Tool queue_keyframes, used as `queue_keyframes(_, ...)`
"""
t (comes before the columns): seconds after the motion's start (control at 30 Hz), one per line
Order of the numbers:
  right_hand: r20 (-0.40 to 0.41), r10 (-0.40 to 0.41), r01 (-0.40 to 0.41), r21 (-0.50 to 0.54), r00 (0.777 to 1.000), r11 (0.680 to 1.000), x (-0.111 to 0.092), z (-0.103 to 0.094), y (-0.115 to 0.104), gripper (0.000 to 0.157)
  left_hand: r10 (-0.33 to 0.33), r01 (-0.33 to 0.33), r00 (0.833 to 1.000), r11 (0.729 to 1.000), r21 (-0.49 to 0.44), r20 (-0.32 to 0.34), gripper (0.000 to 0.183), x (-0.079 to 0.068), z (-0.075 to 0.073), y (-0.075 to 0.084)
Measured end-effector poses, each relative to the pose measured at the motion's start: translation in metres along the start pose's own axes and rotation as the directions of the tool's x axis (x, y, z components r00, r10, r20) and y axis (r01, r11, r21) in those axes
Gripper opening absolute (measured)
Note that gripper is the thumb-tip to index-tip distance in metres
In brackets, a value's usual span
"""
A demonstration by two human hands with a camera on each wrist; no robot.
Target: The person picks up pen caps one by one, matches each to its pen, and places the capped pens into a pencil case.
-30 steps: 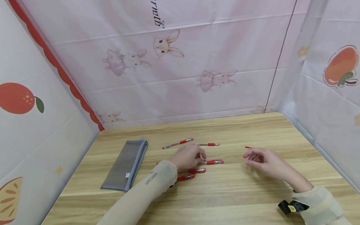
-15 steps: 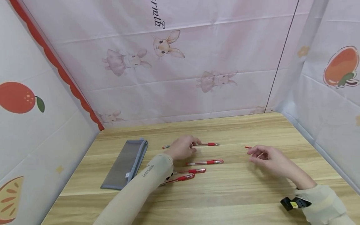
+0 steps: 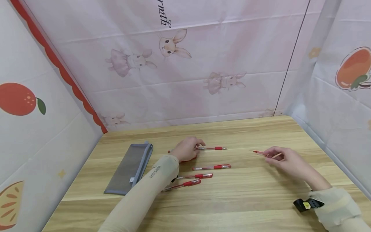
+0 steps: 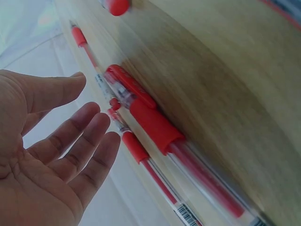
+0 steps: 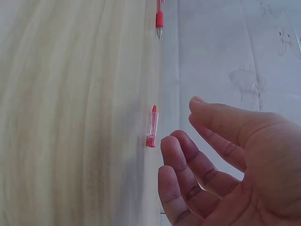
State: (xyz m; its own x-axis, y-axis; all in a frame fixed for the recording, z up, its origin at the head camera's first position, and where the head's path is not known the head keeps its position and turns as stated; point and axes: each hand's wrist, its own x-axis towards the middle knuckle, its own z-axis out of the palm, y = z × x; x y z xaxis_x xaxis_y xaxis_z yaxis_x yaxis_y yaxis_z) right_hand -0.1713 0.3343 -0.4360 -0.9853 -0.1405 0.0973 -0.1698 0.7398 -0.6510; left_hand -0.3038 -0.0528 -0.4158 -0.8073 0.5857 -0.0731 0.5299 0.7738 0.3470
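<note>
My left hand (image 3: pixel 187 149) reaches low over the far pens, with its thumb and fingers apart in the left wrist view. Close to its fingertips in that view lie a capped red pen (image 4: pixel 157 125) and a thinner-looking red pen (image 4: pixel 138 150). Beyond them is an uncapped red pen (image 4: pixel 87 49), its metal tip pointing away; the head view shows this uncapped pen (image 3: pixel 214 148) just right of the fingers. My right hand (image 3: pixel 288 160), fingers loosely bent and holding nothing, hovers beside a clear pen cap with red ends (image 5: pixel 152 127).
Nearer on the wooden table (image 3: pixel 246 206) lie three more red pens, one capped pen (image 3: pixel 213 167) above another pen (image 3: pixel 200 176) and a lower pen (image 3: pixel 188 183). A grey mesh pencil pouch (image 3: pixel 124 170) lies to the left. Printed cloth (image 3: pixel 179 100) walls in the table.
My left hand has moved from the middle capped pen back to the far pens. My right hand has shifted slightly right, and more of the pen cap shows beside its fingertips.
</note>
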Motion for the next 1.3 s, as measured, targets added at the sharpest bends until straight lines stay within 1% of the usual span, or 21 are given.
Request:
queue_keyframes(0.23,-0.009,0.006,-0.006,-0.007,1.000,1.000,0.005,-0.002,0.007,0.025,-0.001,0.000,1.000,1.000,0.016,0.007,0.033,0.003,0.001,-0.006)
queue_keyframes(0.4,-0.013,0.014,-0.015,-0.030,1.000,0.999,0.007,-0.004,0.012,0.026,0.010,-0.010,1.000,1.000,0.027,0.016,0.033,0.008,0.002,-0.006)
queue_keyframes(0.63,0.001,0.038,-0.038,-0.034,0.999,0.999,0.010,-0.004,0.018,0.027,-0.019,0.018,0.999,0.999,0.038,0.031,0.034,0.014,0.006,-0.004)
queue_keyframes(0.8,-0.003,0.049,-0.049,-0.040,0.999,0.998,0.012,-0.003,0.019,0.025,-0.016,0.014,0.999,0.999,0.050,0.045,0.035,0.017,0.006,-0.001)
queue_keyframes(1.07,-0.001,0.035,-0.035,-0.061,0.999,0.998,0.016,-0.003,0.020,0.024,-0.013,0.008,0.999,0.996,0.093,0.053,0.041,0.023,0.009,0.002)
queue_keyframes(1.3,0.002,0.021,-0.021,-0.078,1.000,0.997,0.020,-0.003,0.020,0.023,-0.022,0.016,0.998,0.992,0.124,0.051,0.044,0.026,0.011,0.008)
